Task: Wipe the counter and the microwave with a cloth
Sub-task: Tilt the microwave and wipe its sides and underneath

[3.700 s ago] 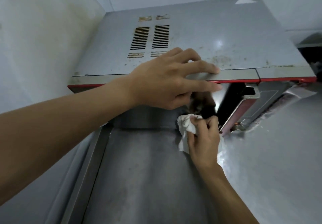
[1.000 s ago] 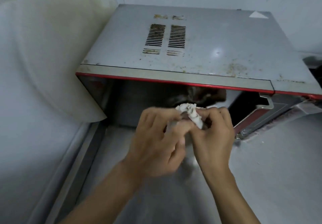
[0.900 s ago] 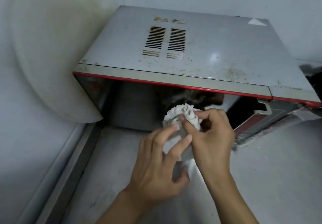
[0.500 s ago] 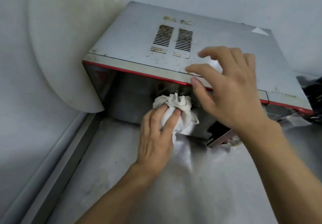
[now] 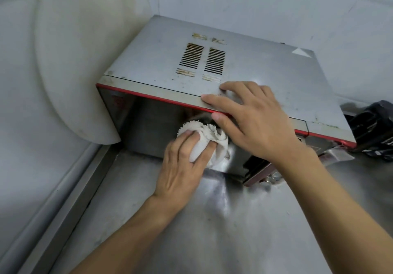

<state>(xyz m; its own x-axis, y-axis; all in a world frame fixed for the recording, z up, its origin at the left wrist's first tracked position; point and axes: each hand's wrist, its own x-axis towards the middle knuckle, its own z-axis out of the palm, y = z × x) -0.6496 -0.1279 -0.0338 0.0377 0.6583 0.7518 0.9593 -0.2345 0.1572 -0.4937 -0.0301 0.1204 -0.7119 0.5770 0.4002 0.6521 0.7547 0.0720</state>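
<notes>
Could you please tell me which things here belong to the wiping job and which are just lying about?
In the job: cloth, gripped by the left hand; microwave, under the right hand; counter.
Lying about: black object at right; white round panel at left.

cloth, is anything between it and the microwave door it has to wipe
Nothing visible does. The left hand holds the bunched cloth right against the microwave door. The right hand rests on the top front edge above, with its thumb hanging over the door at the cloth's upper right, so it could block a wipe that way.
</notes>
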